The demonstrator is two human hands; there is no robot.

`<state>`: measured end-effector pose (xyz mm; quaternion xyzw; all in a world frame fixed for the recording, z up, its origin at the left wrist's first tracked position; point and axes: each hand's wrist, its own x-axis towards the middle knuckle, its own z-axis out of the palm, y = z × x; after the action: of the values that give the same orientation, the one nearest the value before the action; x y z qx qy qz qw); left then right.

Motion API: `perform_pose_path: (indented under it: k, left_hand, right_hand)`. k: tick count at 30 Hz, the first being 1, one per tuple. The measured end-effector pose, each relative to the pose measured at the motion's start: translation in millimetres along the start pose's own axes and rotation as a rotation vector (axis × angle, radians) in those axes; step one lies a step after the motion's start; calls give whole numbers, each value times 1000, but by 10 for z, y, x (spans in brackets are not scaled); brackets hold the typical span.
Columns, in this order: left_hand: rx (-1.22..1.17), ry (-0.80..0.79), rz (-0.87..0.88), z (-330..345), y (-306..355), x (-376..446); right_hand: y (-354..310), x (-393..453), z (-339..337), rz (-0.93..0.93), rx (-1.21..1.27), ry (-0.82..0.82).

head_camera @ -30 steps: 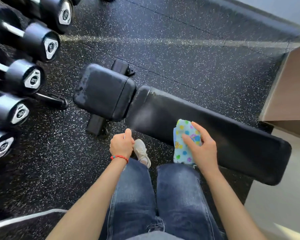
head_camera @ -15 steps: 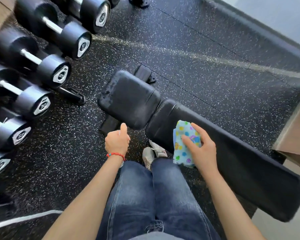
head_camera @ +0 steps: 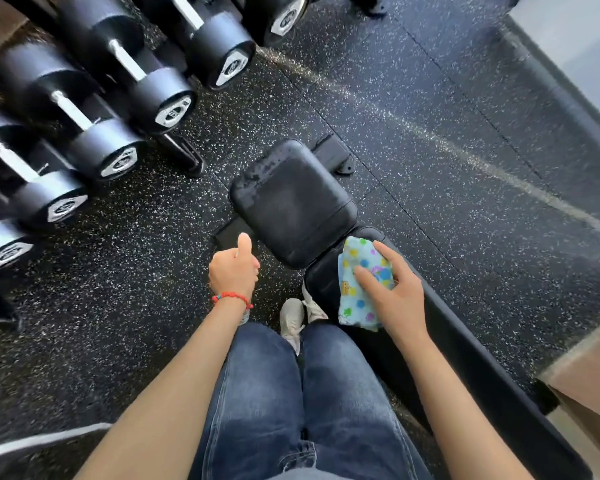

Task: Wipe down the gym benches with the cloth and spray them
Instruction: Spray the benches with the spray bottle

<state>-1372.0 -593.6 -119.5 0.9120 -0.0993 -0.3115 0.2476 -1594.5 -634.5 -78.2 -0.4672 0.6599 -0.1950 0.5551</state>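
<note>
Right hand [head_camera: 395, 296] pressing cloth [head_camera: 357, 289] on bench [head_camera: 482, 375], left hand [head_camera: 234, 268] fisted

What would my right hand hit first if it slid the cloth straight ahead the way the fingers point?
Probably the square seat pad: the right hand presses the cloth on the long pad's near end, fingers pointing toward it. Depth is unclear.

Left hand [head_camera: 234, 271] at seven o'clock is curled into a fist, thumb pointing toward twelve; right hand [head_camera: 394, 297] at five o'clock lies palm-down, fingers spread.
</note>
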Motion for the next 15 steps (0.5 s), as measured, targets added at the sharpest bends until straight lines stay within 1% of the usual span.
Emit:
perform_pose_path:
  k: [5, 11, 15]
  left_hand:
    - [-85, 31, -48, -118, 74, 55]
    - [-299, 28, -81, -410, -64, 65]
    - [-334, 93, -12, -727, -273, 21]
  right_hand:
    - [-138, 140, 82, -24, -59, -55]
    - [-376, 163, 373, -96, -143, -146]
    - [-540, 91, 681, -163, -184, -228]
